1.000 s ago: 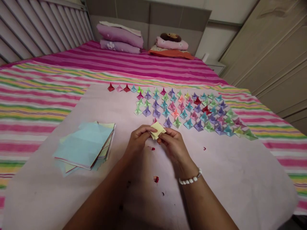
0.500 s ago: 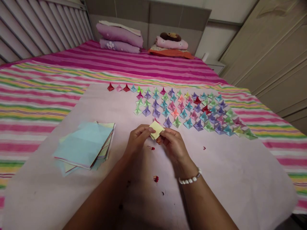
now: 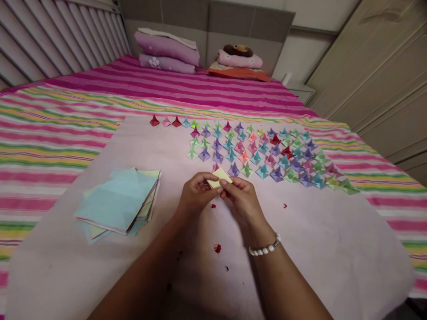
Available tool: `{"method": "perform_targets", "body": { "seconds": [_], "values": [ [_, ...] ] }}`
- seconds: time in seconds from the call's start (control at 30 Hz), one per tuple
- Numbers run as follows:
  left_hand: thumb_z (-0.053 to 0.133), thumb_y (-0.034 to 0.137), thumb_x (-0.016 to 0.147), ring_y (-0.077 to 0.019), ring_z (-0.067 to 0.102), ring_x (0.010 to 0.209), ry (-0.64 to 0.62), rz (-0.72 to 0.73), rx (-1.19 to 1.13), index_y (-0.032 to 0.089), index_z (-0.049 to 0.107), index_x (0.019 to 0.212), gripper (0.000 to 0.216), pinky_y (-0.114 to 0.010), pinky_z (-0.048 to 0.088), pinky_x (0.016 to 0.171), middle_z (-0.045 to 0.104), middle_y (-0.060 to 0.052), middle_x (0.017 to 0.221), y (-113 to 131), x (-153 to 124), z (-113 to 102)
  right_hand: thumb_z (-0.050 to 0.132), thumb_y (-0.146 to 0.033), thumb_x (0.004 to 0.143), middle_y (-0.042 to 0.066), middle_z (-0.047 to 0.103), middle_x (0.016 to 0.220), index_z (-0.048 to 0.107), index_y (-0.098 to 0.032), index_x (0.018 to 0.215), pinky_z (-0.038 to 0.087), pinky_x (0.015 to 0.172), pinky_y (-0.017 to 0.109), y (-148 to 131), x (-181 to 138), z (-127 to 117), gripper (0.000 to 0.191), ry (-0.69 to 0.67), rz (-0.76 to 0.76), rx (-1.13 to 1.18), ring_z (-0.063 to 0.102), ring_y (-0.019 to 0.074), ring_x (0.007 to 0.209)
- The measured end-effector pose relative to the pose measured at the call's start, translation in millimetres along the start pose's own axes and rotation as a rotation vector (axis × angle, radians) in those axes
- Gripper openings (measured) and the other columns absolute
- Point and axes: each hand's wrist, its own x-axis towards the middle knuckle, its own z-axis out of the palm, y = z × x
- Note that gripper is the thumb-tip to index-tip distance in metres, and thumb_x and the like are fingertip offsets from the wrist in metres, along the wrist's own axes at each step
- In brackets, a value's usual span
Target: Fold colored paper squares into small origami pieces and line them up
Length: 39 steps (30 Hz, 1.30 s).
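A small folded square of pale yellow origami paper (image 3: 218, 176) is held up between my two hands, turned with a corner pointing away from me. My left hand (image 3: 197, 192) pinches its left side, the thumb along the near edge. On the right, my right hand (image 3: 243, 194) grips the near right corner between thumb and fingers. Just beyond the paper stand rows of small folded paper pieces (image 3: 247, 170) in many colours; one pink piece is partly hidden behind the yellow paper. The fingers under the paper are mostly hidden.
A stack of square paper sheets (image 3: 116, 200), light blue on top, lies to the left on a pale sheet (image 3: 300, 249) spread over the striped bed cover (image 3: 43, 155). Small red printed marks or scraps (image 3: 217, 248) dot its middle. Folded purple bedding (image 3: 167, 49) sits at the back.
My left thumb has slid down to the paper's near edge, and my right thumb now lies over its near right corner. The yellow paper has tilted flatter.
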Motion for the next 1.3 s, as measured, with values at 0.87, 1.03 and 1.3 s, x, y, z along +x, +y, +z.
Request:
{"method": "perform_targets", "body": {
  "seconds": [0.87, 1.03, 1.3],
  "values": [
    [0.083, 0.025, 0.061, -0.0112, 0.063, 0.07, 0.021, -0.193, -0.259, 0.016, 0.073, 0.09, 0.033, -0.027, 0.051, 0.073, 0.071, -0.002, 0.08, 2, 2, -2, 0.08, -0.028, 0.065, -0.001, 0.06, 0.054, 0.07, -0.015, 0.064, 0.041, 0.05, 0.022, -4, 3, 0, 0.017, 0.08, 0.03, 0.188, 0.049, 0.0086, 0.05],
    [0.082, 0.029, 0.061, -0.0109, 0.061, 0.065, 0.022, -0.158, -0.109, 0.016, 0.071, 0.088, 0.032, -0.027, 0.052, 0.069, 0.069, -0.002, 0.075, 3, 1, -2, 0.081, -0.029, 0.063, -0.001, 0.06, 0.053, 0.071, -0.015, 0.066, 0.041, 0.05, 0.022, -3, 3, 1, 0.017, 0.074, 0.044, 0.185, 0.049, 0.0088, 0.049],
    [0.081, 0.026, 0.056, -0.0108, 0.059, 0.057, 0.084, -0.096, -0.006, 0.015, 0.061, 0.086, 0.038, -0.025, 0.048, 0.06, 0.063, 0.003, 0.063, 8, 0, 4, 0.08, -0.032, 0.065, -0.001, 0.06, 0.05, 0.069, -0.015, 0.063, 0.041, 0.053, 0.024, 1, 2, 1, 0.02, 0.074, 0.021, 0.122, 0.051, 0.0099, 0.049]
  ]
}}
